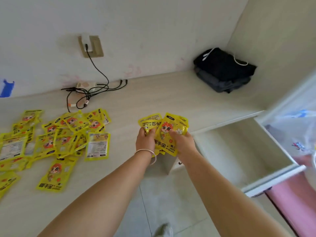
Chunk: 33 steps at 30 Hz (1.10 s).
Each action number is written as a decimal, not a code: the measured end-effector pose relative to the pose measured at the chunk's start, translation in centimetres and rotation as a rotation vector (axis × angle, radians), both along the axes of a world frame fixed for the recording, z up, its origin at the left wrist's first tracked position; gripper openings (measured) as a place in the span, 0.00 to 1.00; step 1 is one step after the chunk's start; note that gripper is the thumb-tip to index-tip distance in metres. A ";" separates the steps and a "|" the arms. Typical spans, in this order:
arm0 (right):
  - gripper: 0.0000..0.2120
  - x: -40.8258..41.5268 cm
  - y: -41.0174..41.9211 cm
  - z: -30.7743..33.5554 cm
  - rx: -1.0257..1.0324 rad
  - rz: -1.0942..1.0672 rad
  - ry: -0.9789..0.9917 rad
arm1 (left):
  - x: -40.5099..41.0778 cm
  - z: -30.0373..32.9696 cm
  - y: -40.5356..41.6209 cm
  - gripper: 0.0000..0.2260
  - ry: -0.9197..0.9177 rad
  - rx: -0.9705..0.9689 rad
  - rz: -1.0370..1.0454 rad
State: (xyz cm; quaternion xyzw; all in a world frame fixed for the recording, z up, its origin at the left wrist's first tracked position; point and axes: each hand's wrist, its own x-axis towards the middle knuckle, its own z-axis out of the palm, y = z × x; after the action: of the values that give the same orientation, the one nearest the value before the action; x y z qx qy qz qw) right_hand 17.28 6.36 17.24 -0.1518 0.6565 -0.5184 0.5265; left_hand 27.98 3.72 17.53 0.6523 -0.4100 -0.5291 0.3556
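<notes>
Pale desktop [153,100] (white wall [153,31] behind), yellow packets [56,139] strewn; left hand [145,141] and right hand [183,142] grip a stack [172,132].

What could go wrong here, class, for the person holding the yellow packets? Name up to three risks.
1. The packets sit fanned and uneven between the left hand and right hand, near the desk corner; one could slip to the floor.
2. The drawer juts open close on the right; an elbow might bump it.
3. The pile reaches the desk front; a sweep could knock some off.
</notes>
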 end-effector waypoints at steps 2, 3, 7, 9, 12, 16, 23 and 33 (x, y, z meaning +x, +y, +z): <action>0.04 -3.7 0.7 -0.3 -0.014 -0.049 -0.014 | -3.6 -0.4 0.1 0.06 0.018 -0.001 -0.068; 0.04 -5.4 1.0 -0.5 -0.013 -0.076 -0.019 | -5.1 -0.6 0.2 0.10 0.018 0.003 -0.109; 0.06 -11.5 2.2 -2.0 -0.003 -0.178 -0.049 | -11.0 -1.2 0.4 0.25 0.014 -0.033 -0.254; 0.07 -13.0 2.5 -2.5 0.005 -0.219 -0.081 | -12.8 -1.8 0.0 0.29 0.017 -0.073 -0.322; 0.07 -16.5 2.2 -3.6 0.012 -0.326 -0.162 | -16.9 -2.7 -1.3 0.34 -0.037 -0.045 -0.481; 0.07 -20.8 1.8 -4.8 0.009 -0.481 -0.265 | -22.5 -3.3 -3.4 0.35 -0.080 0.066 -0.608; 0.07 -27.5 2.9 -7.7 0.074 -0.725 -0.307 | -30.9 -5.4 -5.4 0.05 -0.176 0.260 -0.873; 0.11 -35.7 5.2 -16.7 0.265 -0.837 -0.392 | -40.1 -16.7 -4.3 0.04 -0.231 0.562 -0.828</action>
State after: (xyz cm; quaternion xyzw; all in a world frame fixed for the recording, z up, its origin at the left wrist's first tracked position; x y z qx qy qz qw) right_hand -18.39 11.61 0.58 0.2945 0.6101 -0.6166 0.4011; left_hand -12.12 -0.62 0.81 0.5597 -0.5126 -0.6399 -0.1205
